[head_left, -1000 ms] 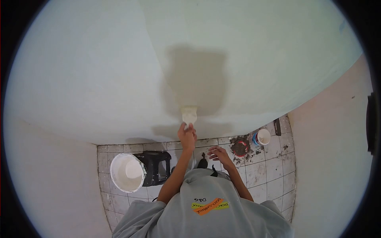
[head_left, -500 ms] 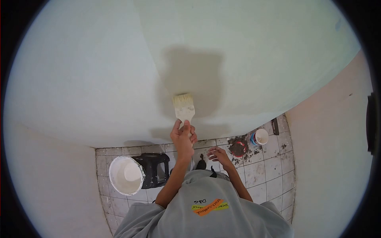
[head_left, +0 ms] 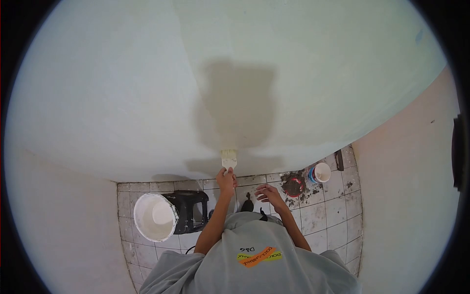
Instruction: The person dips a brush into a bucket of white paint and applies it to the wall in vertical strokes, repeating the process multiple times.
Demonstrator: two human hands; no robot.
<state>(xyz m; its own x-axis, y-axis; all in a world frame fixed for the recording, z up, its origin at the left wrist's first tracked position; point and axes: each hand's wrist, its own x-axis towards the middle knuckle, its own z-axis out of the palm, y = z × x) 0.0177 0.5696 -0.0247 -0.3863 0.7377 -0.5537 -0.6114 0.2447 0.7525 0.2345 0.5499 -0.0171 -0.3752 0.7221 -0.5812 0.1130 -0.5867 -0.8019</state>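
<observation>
My left hand (head_left: pixel 226 182) is closed round the handle of a flat paintbrush (head_left: pixel 229 160). The brush points upward, its pale bristles against the lower part of the wall (head_left: pixel 147 98) in front of me. Around the bristles the wall is partly in shadow. My right hand (head_left: pixel 270 195) hangs in front of my body, fingers apart and loosely bent, holding nothing. Down on the left, a white bucket (head_left: pixel 142 228) with pale paint inside stands beside a black stool (head_left: pixel 185 213).
Tiled floor (head_left: pixel 313 215) lies below, spattered with paint. To the right are a small paint tub (head_left: pixel 321 172), a red round object (head_left: pixel 293 187) amid dark debris and a dark narrow object (head_left: pixel 339 159). Side walls (head_left: pixel 406 196) close in on both sides.
My left hand has moved the paintbrush down the wall, closer to the floor. My right hand has hardly shifted.
</observation>
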